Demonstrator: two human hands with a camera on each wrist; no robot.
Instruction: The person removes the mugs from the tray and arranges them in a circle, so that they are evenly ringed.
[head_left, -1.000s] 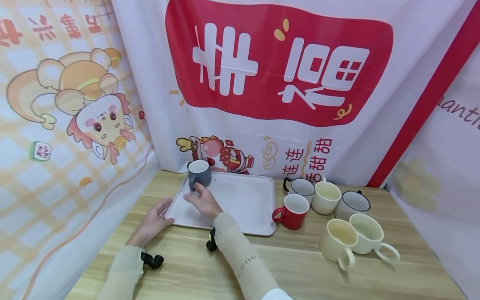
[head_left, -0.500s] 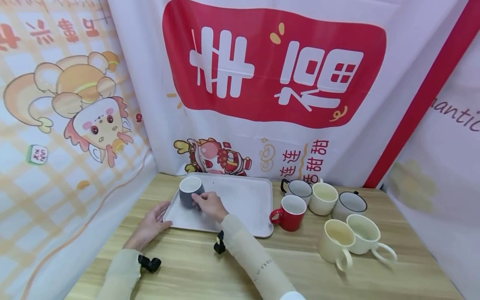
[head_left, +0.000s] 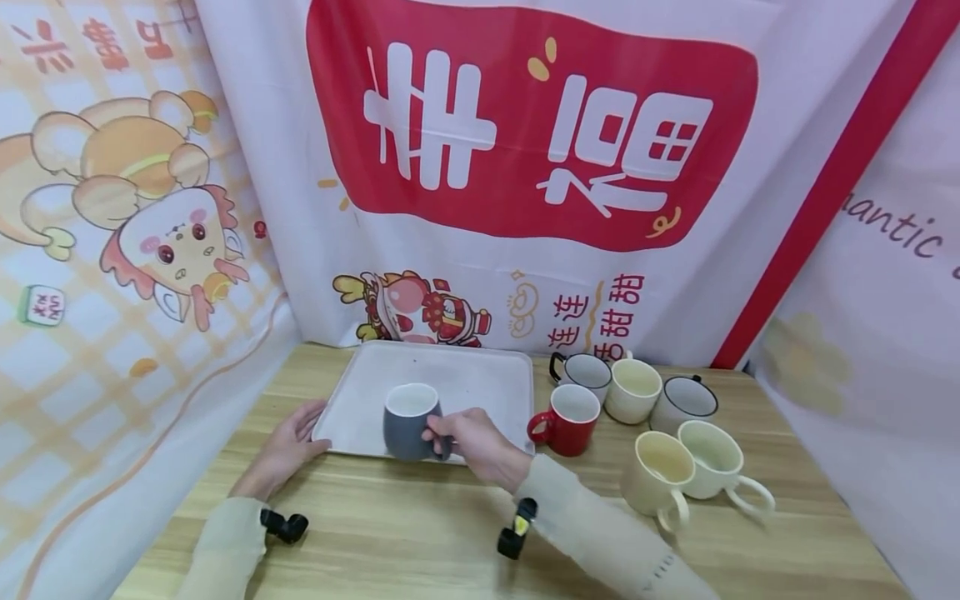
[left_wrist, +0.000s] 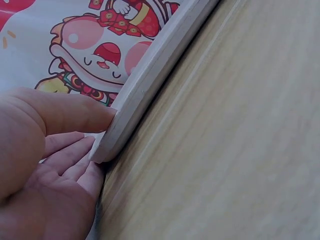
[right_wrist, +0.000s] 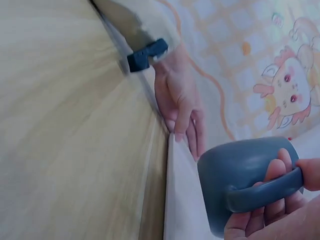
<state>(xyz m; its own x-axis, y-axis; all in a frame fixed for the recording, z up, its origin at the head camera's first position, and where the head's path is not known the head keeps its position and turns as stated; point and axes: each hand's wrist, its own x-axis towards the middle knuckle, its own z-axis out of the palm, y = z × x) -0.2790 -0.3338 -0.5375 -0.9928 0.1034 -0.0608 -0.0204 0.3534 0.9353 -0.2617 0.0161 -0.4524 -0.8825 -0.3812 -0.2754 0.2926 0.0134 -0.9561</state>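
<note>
A dark grey mug (head_left: pixel 405 432) with a white inside hangs upright over the front part of a white rectangular tray (head_left: pixel 472 387). My right hand (head_left: pixel 483 447) grips it by the handle, fingers through the loop, as the right wrist view shows the grey mug (right_wrist: pixel 240 170) close up. At the tray's front left corner my left hand (head_left: pixel 288 450) rests with fairly straight fingers. In the left wrist view its thumb (left_wrist: pixel 82 112) touches the tray's edge (left_wrist: pixel 142 82), while the other fingers lie along the left side.
Right of the tray stand a red mug (head_left: pixel 572 425), two white mugs with dark rims, one at the back (head_left: pixel 588 375) and one farther right (head_left: pixel 684 404), and a cream mug (head_left: pixel 633 387). Two pale yellow mugs (head_left: pixel 656 475) stand nearer. A printed cloth (head_left: pixel 525 275) hangs behind.
The grey mug went from the tray's back left corner toward the front and right. My right hand has taken its handle, which turned from facing front to facing right. My left hand stayed at the corner.
</note>
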